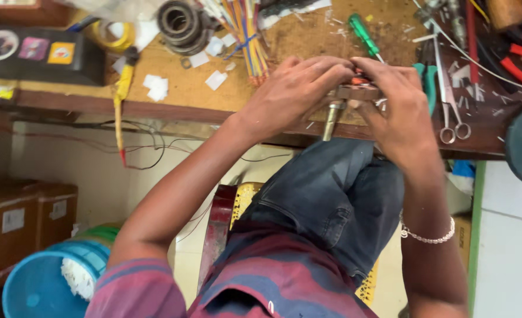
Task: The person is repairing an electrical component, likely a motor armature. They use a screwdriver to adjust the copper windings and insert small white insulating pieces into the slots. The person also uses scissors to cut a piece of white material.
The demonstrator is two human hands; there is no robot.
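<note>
Hands are both pinching a small part (358,89) at the bench (202,97) edge, left hand (293,91) and right hand (399,109) fingers closing round it; looks stiff, metal, fiddly, so best gripping its sides

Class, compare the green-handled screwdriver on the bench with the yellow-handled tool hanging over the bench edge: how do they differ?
The green-handled screwdriver lies wholly on the workbench, beside the right hand; the yellow-handled tool sits far from both hands and hangs over the bench's front edge. The screwdriver's handle is short and green; the other tool is long, thin and yellow, ending in a red tip. Neither is held.
</note>
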